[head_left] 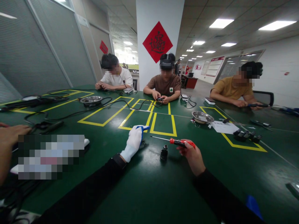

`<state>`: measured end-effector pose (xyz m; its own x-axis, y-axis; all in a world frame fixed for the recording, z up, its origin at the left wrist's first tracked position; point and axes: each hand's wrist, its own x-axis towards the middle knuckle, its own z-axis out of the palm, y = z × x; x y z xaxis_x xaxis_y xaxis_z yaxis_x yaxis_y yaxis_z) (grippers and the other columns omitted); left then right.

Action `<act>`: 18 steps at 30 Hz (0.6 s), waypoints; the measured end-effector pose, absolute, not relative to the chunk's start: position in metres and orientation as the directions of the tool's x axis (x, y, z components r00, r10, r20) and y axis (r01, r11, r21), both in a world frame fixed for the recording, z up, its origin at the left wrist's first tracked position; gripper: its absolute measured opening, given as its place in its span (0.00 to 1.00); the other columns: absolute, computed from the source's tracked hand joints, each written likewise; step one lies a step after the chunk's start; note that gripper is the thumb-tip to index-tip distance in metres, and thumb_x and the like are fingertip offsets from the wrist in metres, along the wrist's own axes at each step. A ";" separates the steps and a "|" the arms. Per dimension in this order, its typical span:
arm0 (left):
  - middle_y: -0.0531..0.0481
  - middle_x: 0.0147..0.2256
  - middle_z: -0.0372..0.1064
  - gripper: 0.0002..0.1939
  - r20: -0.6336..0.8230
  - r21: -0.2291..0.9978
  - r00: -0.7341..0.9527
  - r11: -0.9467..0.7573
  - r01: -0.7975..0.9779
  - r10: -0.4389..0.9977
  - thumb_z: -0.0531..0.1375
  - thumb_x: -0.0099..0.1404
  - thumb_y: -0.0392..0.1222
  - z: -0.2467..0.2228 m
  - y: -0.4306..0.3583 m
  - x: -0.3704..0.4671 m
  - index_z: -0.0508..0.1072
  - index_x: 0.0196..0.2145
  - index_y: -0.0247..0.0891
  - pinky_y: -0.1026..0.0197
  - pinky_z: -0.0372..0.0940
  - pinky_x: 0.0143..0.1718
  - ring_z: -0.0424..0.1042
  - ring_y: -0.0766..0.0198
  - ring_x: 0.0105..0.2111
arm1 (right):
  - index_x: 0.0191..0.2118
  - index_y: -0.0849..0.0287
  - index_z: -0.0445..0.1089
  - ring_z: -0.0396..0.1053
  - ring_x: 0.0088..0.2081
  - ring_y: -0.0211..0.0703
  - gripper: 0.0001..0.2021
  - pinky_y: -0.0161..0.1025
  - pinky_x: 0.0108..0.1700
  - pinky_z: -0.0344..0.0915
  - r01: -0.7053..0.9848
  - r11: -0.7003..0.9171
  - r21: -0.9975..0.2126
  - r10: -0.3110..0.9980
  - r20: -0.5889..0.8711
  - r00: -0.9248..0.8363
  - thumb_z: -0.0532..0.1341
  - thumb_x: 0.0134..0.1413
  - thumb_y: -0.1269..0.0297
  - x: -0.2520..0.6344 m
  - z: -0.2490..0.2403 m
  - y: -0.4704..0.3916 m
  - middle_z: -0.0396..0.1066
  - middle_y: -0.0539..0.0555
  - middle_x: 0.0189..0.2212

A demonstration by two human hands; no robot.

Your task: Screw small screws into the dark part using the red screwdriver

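1. Red plastic marks the handle of the slim metal-shafted screwdriver (pixel 174 141), which the bare right hand (pixel 192 157) holds in a closed grip at the handle's right end; the shaft points left, just above the desk (pixel 163 193).
2. Just left of that grip and near the shaft, a small black cylindrical part (pixel 164 152) stands upright on the dark green desk, touched by neither hand.
3. The left hand (pixel 134 141), in a white glove with blue fingertips, rests farther left with fingers curled; whether it grips anything I cannot tell.
4. Far right of the screwdriver sits a round steel bowl (pixel 202 117) beside a white paper sheet (pixel 225 127).
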<state>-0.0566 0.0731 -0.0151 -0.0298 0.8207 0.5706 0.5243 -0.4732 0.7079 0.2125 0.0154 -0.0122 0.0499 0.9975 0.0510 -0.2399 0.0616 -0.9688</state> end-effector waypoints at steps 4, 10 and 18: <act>0.48 0.48 0.68 0.24 0.459 0.722 0.058 -0.410 0.557 0.887 0.40 0.69 0.43 -0.007 0.065 -0.049 0.76 0.40 0.40 0.54 0.52 0.59 0.63 0.60 0.53 | 0.38 0.60 0.69 0.68 0.29 0.39 0.13 0.34 0.29 0.61 -0.417 0.023 -0.908 0.997 -0.011 0.080 0.60 0.51 0.56 0.214 -0.011 0.016 0.73 0.53 0.29; 0.47 0.46 0.70 0.24 0.411 0.810 0.084 -0.406 0.423 0.908 0.42 0.68 0.42 0.003 0.055 -0.038 0.77 0.34 0.37 0.58 0.55 0.57 0.65 0.60 0.50 | 0.34 0.59 0.68 0.68 0.28 0.39 0.10 0.35 0.28 0.62 -0.486 0.030 -0.873 0.994 -0.024 0.106 0.61 0.49 0.57 0.215 -0.012 0.018 0.72 0.51 0.27; 0.44 0.44 0.71 0.17 0.434 0.839 0.064 -0.429 0.333 0.899 0.52 0.64 0.48 -0.008 0.057 -0.040 0.76 0.37 0.35 0.57 0.61 0.52 0.69 0.58 0.46 | 0.34 0.58 0.67 0.69 0.29 0.41 0.11 0.37 0.29 0.63 -0.424 0.056 -0.904 0.994 0.009 0.113 0.60 0.50 0.56 0.215 -0.012 0.017 0.71 0.51 0.27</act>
<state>-0.0397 0.0571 -0.0078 0.0641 0.8985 0.4342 0.3334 -0.4293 0.8393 0.2151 0.0165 -0.0116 0.1131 0.9935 0.0090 -0.4236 0.0564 -0.9041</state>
